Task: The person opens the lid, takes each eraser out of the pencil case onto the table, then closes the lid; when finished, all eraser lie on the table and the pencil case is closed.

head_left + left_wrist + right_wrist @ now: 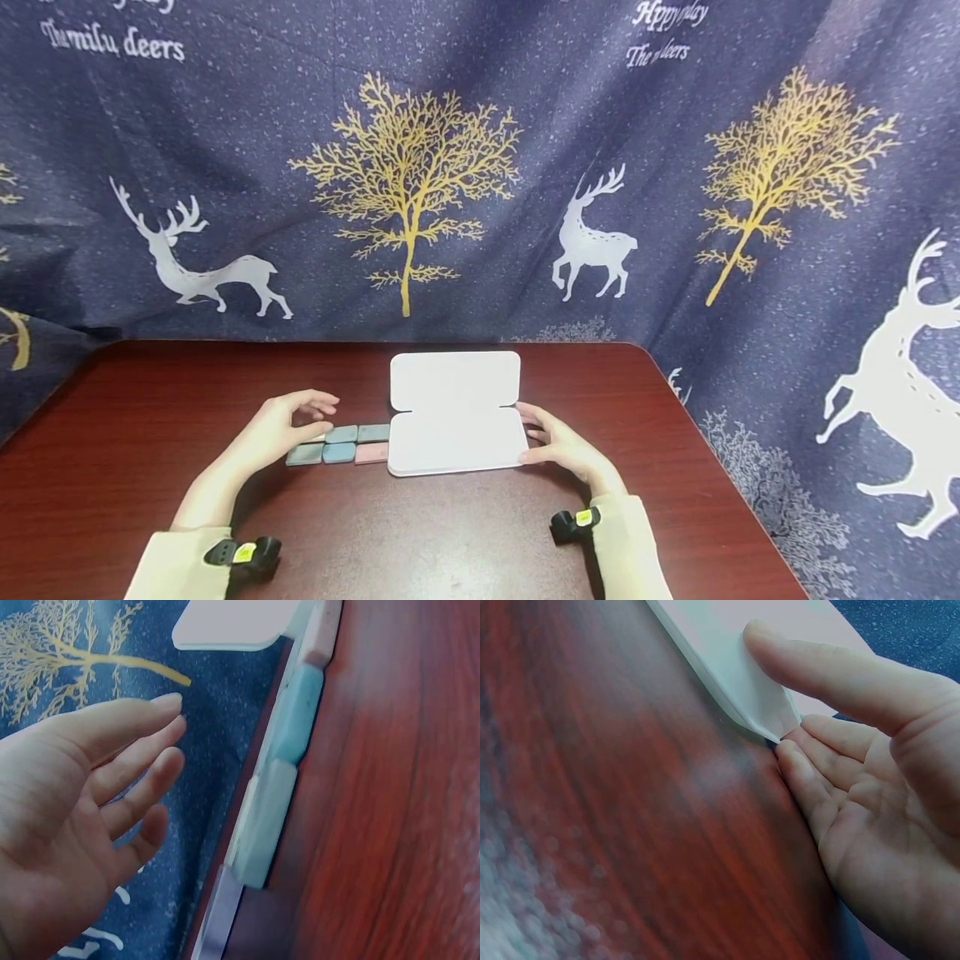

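Observation:
A white hinged case (457, 443) lies open on the table, its lid (455, 381) folded back toward the curtain. At its right end my right hand (558, 446) grips the edge; in the right wrist view the thumb lies over the top and the fingertips are at the rim. Left of the case sit two rows of small flat blocks, among them a pale green block (303, 454), a blue block (339, 452) and a pink block (371, 452). My left hand (273, 429) hovers by their left end, fingers loosely bent and holding nothing. A lilac block (217, 919) shows in the left wrist view.
The dark red wooden table (360, 533) reaches back to a blue curtain (465, 250) printed with deer and trees. Black wrist cameras are strapped over both pale sleeves (183, 567).

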Action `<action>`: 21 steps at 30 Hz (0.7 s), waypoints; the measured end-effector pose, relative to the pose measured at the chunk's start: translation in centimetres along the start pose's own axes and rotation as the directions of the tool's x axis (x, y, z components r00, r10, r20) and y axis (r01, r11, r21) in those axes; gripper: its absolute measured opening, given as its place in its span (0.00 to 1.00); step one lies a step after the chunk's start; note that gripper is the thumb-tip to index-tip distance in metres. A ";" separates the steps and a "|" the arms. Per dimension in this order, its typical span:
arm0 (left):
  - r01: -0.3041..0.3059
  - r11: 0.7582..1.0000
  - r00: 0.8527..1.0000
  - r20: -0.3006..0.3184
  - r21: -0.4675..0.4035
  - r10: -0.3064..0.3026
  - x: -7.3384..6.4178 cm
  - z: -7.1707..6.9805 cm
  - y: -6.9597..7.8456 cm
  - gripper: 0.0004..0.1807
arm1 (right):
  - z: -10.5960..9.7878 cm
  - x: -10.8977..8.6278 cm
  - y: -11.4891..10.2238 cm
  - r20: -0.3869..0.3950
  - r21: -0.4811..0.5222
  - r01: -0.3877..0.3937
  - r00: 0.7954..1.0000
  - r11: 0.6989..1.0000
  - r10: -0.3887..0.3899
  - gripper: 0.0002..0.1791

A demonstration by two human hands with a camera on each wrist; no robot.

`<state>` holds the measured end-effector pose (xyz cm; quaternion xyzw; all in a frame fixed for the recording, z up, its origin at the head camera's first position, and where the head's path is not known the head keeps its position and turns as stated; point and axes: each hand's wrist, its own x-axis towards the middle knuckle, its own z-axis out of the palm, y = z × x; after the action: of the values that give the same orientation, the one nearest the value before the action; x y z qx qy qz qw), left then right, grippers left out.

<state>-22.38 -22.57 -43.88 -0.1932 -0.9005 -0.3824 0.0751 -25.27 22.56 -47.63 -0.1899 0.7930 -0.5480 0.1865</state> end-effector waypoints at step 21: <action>0.088 0.989 0.978 -0.180 -0.118 -0.108 5.0 2.7 2.5 0.32 | 0.0 -0.1 0.0 -0.004 0.010 0.005 1.000 1.000 -0.005 0.47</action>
<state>-25.90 -17.58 -42.73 -0.1158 -0.8756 -0.4509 0.1290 -25.21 22.55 -47.60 -0.1899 0.7902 -0.5527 0.1844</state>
